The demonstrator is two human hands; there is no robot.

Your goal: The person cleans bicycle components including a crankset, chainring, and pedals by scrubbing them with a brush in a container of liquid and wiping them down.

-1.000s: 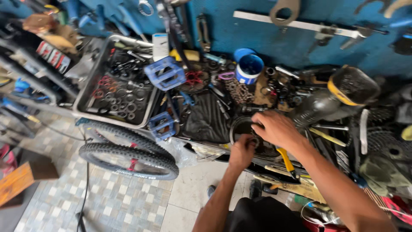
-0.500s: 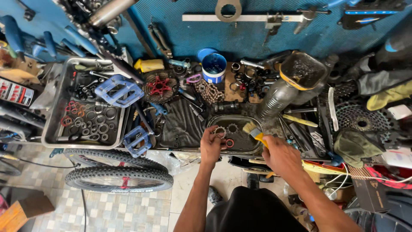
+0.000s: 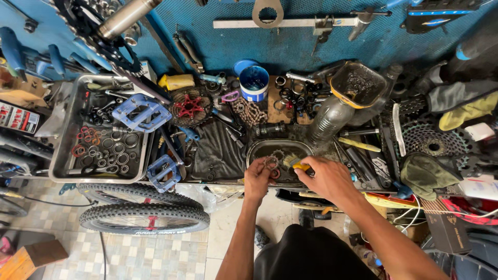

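My left hand (image 3: 258, 179) pinches a small sprocket (image 3: 271, 163) over the oval pan (image 3: 254, 149); my right hand (image 3: 324, 178) grips the brush (image 3: 293, 162) beside it. I'm mid-scrub, I'd say; turning the sprocket comes next.

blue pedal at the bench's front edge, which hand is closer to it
Left. The left hand holds a small toothed ring just right of the blue pedal; the right hand, gripping a brush, is farther right.
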